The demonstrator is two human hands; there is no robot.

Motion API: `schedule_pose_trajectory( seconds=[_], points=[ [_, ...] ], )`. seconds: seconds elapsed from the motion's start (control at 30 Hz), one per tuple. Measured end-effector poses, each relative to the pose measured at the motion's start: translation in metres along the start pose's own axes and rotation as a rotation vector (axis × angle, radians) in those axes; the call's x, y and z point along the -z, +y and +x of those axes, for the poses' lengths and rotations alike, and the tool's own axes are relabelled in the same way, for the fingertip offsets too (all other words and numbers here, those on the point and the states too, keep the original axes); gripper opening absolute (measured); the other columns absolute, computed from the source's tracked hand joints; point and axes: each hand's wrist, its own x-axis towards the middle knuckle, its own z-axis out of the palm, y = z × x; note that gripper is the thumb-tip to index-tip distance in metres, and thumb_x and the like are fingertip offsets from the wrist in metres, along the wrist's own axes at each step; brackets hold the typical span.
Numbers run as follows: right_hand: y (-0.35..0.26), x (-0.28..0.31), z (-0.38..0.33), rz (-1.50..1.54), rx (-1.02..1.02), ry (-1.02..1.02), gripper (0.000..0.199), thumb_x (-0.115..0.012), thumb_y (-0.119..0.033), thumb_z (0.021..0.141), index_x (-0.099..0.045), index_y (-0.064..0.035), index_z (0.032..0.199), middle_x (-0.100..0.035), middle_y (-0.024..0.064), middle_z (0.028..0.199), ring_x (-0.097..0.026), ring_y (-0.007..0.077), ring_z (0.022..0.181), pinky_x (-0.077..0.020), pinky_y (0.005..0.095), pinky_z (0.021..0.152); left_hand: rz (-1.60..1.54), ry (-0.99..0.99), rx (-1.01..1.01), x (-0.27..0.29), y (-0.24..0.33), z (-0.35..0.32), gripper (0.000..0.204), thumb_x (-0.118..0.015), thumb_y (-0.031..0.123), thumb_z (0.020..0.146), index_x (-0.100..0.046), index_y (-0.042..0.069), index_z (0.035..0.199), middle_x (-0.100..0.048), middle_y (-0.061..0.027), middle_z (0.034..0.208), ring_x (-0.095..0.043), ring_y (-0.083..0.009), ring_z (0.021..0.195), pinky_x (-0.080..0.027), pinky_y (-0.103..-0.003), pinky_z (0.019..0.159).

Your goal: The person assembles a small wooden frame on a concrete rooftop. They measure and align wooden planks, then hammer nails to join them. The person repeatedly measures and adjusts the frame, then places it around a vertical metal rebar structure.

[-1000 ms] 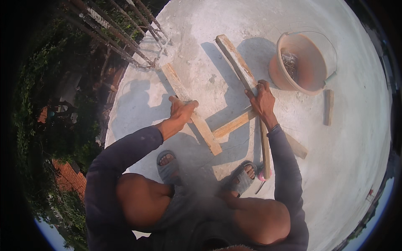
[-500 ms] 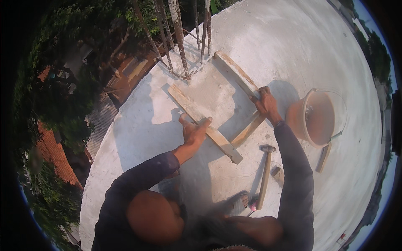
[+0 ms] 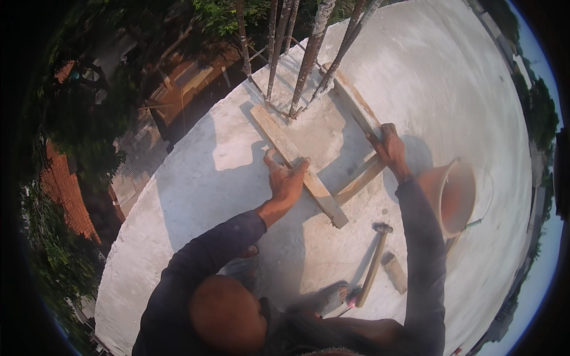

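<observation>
A three-sided frame of wooden boards lies on the pale concrete, its open side facing a cluster of upright rebar rods [image 3: 309, 59]. My left hand [image 3: 286, 183] grips the frame's left board [image 3: 270, 126], with the thumb and fingers on opposite edges. Around the right board [image 3: 355, 104], close to where the crosspiece [image 3: 360, 180] meets it, my right hand [image 3: 392, 149] is closed. The far ends of both side boards reach past the foot of the rods, one on either side. Part of the right corner is hidden by my right hand.
A hammer [image 3: 374, 261] lies near my foot, with a short wood block [image 3: 394, 273] beside it. An orange-brown bucket [image 3: 457, 199] with a wire handle stands at the right. The concrete slab's edge [image 3: 160, 172] drops off at the left toward roofs and trees.
Both hands have moved the wooden frame away from me, closer around the rebar rods. My view has also shifted, showing the rods and bucket differently. The grip of each hand stays the same.
</observation>
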Motion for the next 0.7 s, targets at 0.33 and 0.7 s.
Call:
schedule_pose_trajectory(
  seconds=[0.33,0.7],
  points=[
    [-0.041,-0.022,0.078,-0.064,0.006,-0.035,0.057,-0.069,-0.052,0.092,-0.065,-0.0027,0.122,-0.062,0.0161,0.126,-0.068,0.0391,0.108,-0.0538,0.0487,0.09,0.095,0.125,0.006,0.023,0.036,0.076,0.094,-0.085,0.03,0.084,-0.027,-0.001,0.15,-0.062,-0.0289,0.124,-0.067,-0.0365,0.111,-0.051,-0.044,0.1],
    [-0.046,-0.05,0.144,0.031,0.098,-0.036,0.062,-0.07,-0.053,0.093,-0.065,-0.0002,0.124,-0.062,0.0189,0.129,-0.067,0.0397,0.112,-0.0539,0.0475,0.092,0.172,0.124,0.035,0.033,0.05,0.118,0.095,-0.086,0.032,0.081,-0.029,-0.005,0.147,-0.063,-0.0306,0.125,-0.067,-0.0412,0.114,-0.052,-0.044,0.102]
  ],
)
